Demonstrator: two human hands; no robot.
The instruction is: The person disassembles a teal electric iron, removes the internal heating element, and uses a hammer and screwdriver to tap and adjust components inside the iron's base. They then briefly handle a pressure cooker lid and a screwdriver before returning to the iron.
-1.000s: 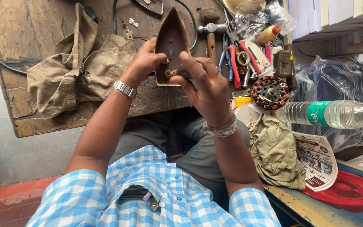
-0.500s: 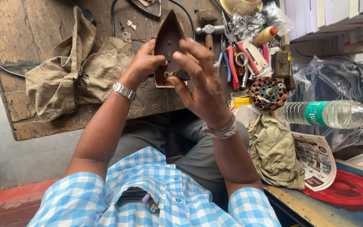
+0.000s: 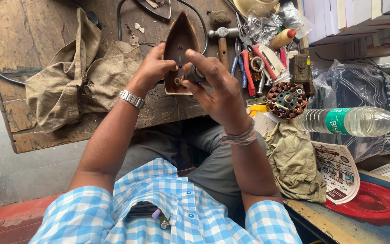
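My left hand, with a metal watch on the wrist, grips the left edge of a brown, pointed iron soleplate. The plate is tilted up over the wooden workbench, its tip pointing away from me. My right hand is closed around a short dark tool handle. The handle is pressed against the wide lower end of the plate, near small fittings there. The tool's tip is hidden by my fingers.
A khaki cloth lies left on the bench. Right of the plate are a hammer, red-handled pliers, a copper-wound motor stator and a plastic water bottle. A second cloth and a leaflet lie lower right.
My right hand's fingers, earlier spread over the plate, have closed on the dark handle at the plate's lower end. The left hand keeps its hold on the plate.
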